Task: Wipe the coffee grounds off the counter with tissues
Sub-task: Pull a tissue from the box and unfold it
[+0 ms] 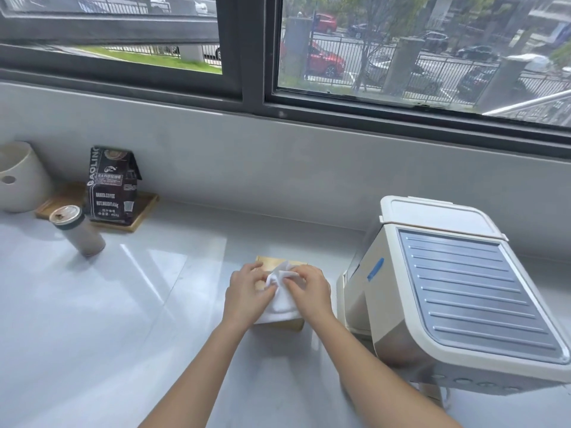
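A wooden tissue box (272, 262) sits on the pale grey counter (123, 304), left of the coffee machine. A white tissue (281, 291) sticks up out of its top. My left hand (247, 291) and my right hand (309, 288) are both over the box, each pinching the tissue between thumb and fingers. The box's top and front are mostly hidden by my hands and the tissue. I cannot make out coffee grounds on the counter from here.
A cream coffee machine (457, 291) stands close on the right. At the back left a dark coffee bag (112, 186) stands on a wooden tray (139, 214), with a grey tumbler (77, 230) in front and a white pot (18, 177) beside. A window wall runs behind.
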Demonstrator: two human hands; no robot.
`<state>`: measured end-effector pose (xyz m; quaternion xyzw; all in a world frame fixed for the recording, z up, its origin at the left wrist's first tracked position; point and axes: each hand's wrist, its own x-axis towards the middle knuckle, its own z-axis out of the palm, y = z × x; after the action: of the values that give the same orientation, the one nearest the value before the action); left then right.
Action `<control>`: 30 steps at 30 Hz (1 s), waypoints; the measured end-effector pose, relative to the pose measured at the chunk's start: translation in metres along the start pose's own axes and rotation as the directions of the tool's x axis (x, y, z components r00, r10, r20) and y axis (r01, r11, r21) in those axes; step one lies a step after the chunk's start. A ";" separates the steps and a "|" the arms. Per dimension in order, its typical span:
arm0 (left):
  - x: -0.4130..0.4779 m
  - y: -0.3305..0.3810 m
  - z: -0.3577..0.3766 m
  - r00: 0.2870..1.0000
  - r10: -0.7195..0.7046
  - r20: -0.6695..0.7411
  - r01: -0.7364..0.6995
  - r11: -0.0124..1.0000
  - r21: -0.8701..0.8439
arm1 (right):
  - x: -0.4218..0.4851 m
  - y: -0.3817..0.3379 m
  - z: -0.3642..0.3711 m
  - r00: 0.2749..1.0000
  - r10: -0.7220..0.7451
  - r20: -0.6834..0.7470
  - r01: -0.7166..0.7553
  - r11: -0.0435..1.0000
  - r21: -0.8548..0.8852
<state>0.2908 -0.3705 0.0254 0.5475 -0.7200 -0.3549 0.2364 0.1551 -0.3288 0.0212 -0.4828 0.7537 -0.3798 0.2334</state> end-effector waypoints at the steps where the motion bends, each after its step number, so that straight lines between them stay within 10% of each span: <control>1: 0.002 -0.002 0.001 1.000 0.013 -0.021 -0.012 1.000 0.007 | 0.001 -0.001 0.001 1.000 0.013 -0.002 -0.013 0.999 0.031; 7: 0.000 0.008 -0.006 0.993 0.018 -0.116 -0.040 0.980 -0.194 | 0.006 -0.021 -0.008 0.994 0.101 -0.030 -0.089 0.959 0.268; 15: 0.004 0.071 -0.074 0.975 0.088 -0.205 -0.204 0.721 -0.662 | 0.014 -0.103 -0.064 0.969 -0.217 -0.115 0.245 0.826 0.508; 25: -0.019 0.041 -0.058 0.988 -0.127 0.082 0.149 0.708 -0.690 | -0.024 -0.061 -0.054 1.000 0.012 -0.015 -0.005 0.912 0.409; 30: -0.035 0.027 -0.048 0.848 -0.079 0.524 0.386 0.770 -0.509 | -0.033 -0.047 -0.047 0.995 0.098 -0.019 -0.082 0.906 0.416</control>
<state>0.3190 -0.3455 0.0785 0.4284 -0.5302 -0.7128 0.1655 0.1613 -0.2938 0.0867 -0.3795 0.6820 -0.5291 0.3329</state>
